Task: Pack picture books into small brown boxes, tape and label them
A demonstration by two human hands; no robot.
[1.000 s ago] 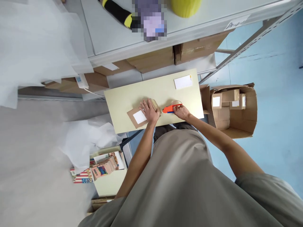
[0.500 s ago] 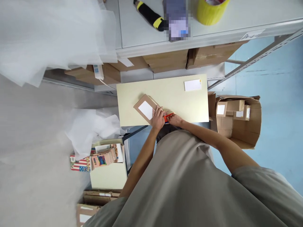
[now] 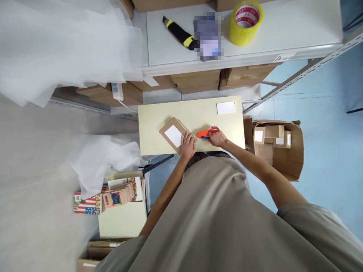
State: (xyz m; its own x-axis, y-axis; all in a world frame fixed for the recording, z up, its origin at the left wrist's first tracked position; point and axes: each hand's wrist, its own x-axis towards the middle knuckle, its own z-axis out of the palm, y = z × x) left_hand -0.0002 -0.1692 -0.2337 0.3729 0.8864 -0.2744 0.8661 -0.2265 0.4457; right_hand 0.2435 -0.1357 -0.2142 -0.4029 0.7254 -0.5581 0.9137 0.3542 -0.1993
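A flat cardboard box with a white label lies at a slant on the pale yellow table. My left hand grips the near right end of the box, its fingers bent over the top. To the right of the box, my right hand is closed around an orange tape dispenser with a blue part along its lower side. A clear roll shows just above that hand. The dispenser is apart from the box by a small gap.
A white label sheet lies at the table's far right. The grey shelf beyond holds a utility knife, a blurred phone and yellow tape. An open carton with small boxes stands right; white wrapping hangs left.
My right hand has moved the tape dispenser right and slightly away from the end of the box. My left hand stays on the box. The view has shifted a little.
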